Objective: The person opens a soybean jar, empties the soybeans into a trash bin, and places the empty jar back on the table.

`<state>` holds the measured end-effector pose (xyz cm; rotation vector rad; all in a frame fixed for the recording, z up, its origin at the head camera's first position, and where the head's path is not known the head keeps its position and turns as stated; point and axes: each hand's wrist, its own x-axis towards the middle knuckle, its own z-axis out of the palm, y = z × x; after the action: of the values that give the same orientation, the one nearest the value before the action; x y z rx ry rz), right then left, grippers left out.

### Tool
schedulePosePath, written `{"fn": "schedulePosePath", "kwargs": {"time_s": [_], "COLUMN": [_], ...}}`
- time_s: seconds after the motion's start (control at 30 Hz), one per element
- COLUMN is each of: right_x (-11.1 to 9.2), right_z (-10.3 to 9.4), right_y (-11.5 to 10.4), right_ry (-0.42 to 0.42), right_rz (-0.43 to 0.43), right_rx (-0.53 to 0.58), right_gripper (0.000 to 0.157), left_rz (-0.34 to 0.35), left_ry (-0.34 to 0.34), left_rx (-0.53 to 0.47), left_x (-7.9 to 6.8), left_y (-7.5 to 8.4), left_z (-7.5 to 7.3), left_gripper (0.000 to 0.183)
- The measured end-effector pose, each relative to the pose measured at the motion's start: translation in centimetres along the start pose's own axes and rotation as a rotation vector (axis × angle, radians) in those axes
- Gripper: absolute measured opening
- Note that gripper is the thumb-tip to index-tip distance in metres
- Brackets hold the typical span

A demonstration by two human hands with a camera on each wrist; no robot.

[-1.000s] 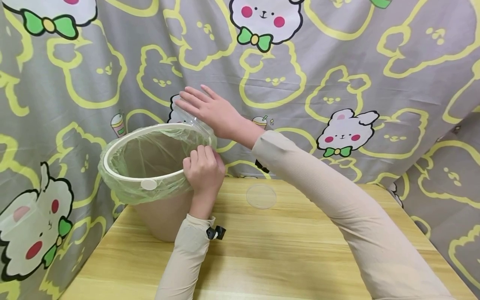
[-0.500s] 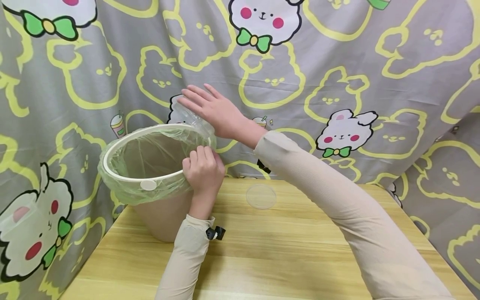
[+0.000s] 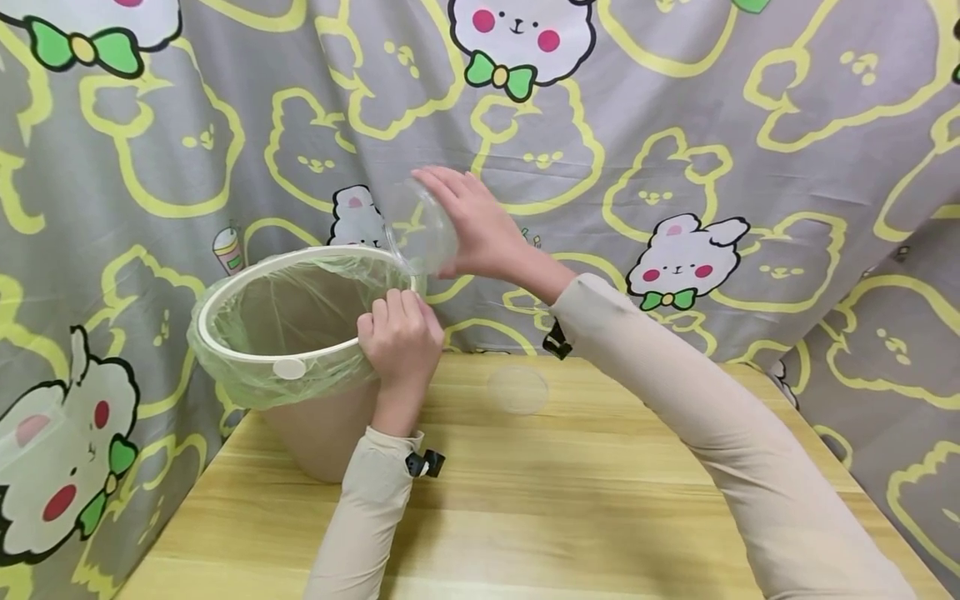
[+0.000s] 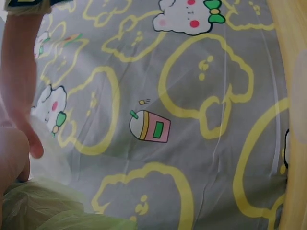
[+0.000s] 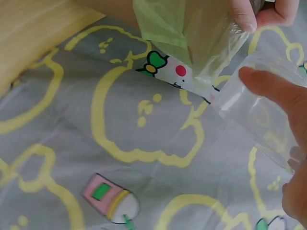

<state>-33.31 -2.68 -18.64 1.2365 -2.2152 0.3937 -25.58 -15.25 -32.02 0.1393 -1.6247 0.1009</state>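
A trash bin (image 3: 322,433) stands tilted at the left of the table, lined with a thin green bag (image 3: 300,387) folded over its white rim (image 3: 288,360). My left hand (image 3: 405,337) grips the right side of that rim through the bag. Just above it, my right hand (image 3: 487,229) holds a clear plastic container (image 3: 423,225) on its side, its round mouth facing left over the bin's far right edge. In the right wrist view the thumb lies along the container (image 5: 256,110), with other fingers on its far side. The container shows nothing inside.
A round clear lid (image 3: 519,390) lies flat on the wooden table (image 3: 562,483) right of the bin. A grey curtain (image 3: 675,100) with cartoon prints hangs close behind and to both sides.
My right hand has drawn back to the right and turned, bringing the clear container upward off the bin's edge, its fingers now curved around it. The left hand keeps its hold on the rim.
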Motion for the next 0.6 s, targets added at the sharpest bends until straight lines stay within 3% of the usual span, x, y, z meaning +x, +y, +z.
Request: {"fn": "schedulePosePath", "kwargs": {"time_s": [0.33, 0.6], "right_x": [-6.6, -13.3], "right_z": [0.3, 1.3], "right_y": [3.9, 7.2], "right_ry": [0.150, 0.174], "right_rz": [0.302, 0.525], "right_rx": [0.405, 0.524], "right_gripper": [0.134, 0.123], "left_rz": [0.002, -0.008], "left_ry": [-0.007, -0.002], "left_rx": [-0.007, -0.005], "left_x": [-0.1, -0.2], "left_y": [0.1, 0.1], "left_z": [0.0, 0.1], "left_gripper": [0.025, 0.025]}}
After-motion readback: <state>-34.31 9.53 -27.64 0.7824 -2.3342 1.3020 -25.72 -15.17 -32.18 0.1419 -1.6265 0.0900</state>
